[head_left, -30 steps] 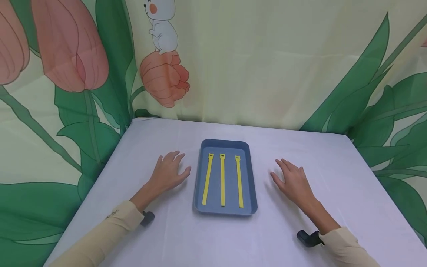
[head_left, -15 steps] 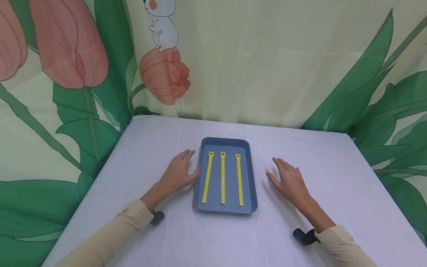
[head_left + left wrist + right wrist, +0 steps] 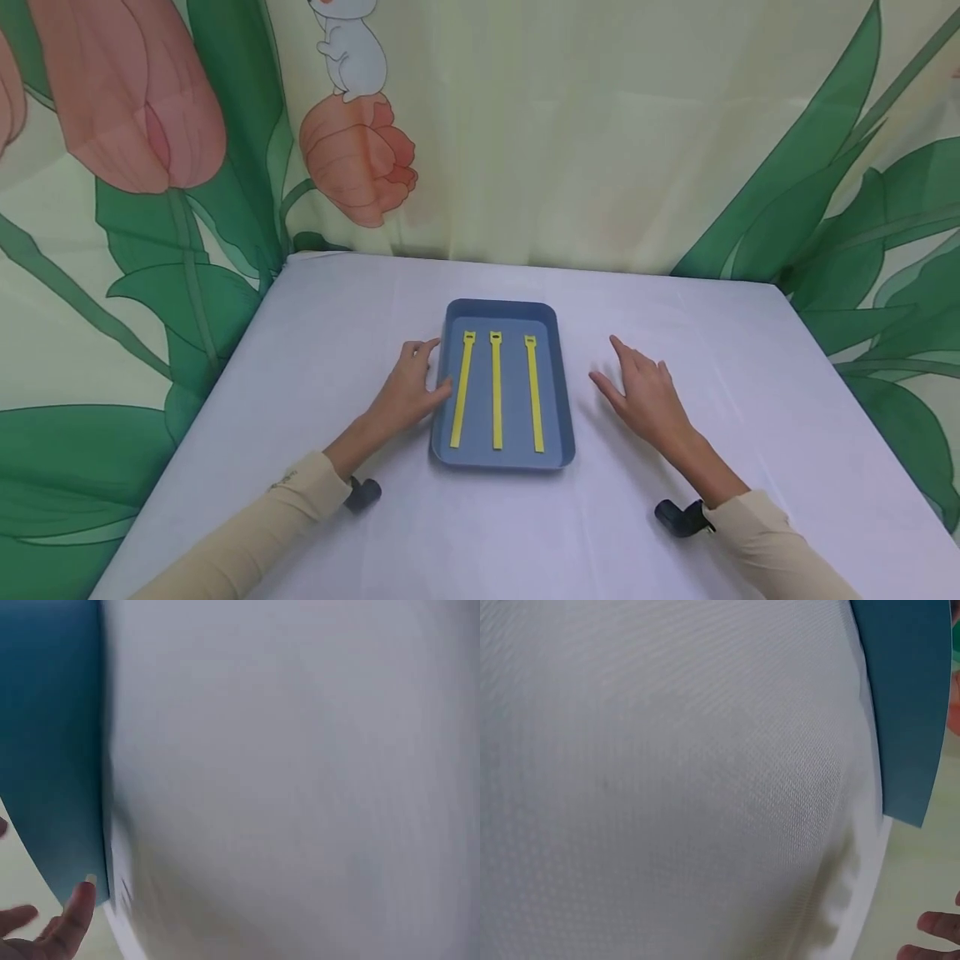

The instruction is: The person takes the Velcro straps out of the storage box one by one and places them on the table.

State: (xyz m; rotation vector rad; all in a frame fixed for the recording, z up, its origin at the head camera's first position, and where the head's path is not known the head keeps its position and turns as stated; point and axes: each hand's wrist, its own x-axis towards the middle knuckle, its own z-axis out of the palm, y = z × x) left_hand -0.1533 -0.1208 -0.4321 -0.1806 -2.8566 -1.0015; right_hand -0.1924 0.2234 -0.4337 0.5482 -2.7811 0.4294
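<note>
A blue-grey tray (image 3: 512, 460) lies on the white-covered table. Three yellow cable ties (image 3: 497, 392) with slotted heads lie lengthwise inside it, side by side and apart, heads at the far end. My left hand (image 3: 405, 392) is at the tray's left side, its thumb overlapping the rim and its fingers bent near the edge; whether they touch cannot be told. In the left wrist view, fingers (image 3: 73, 919) show beside the end of the tray wall (image 3: 52, 750). Right of the tray, apart from it, my right hand (image 3: 651, 404) hovers with fingers extended, holding nothing.
White cloth (image 3: 480, 533) covers the table. A curtain (image 3: 570, 150) printed with tulips and leaves hangs behind its back edge. Black wrist cameras (image 3: 678, 518) sit at both cuffs.
My left hand has moved right to the tray's edge, and its fingers have bent more. My right hand has shifted slightly left towards the tray. The cable ties stay in place in the tray.
</note>
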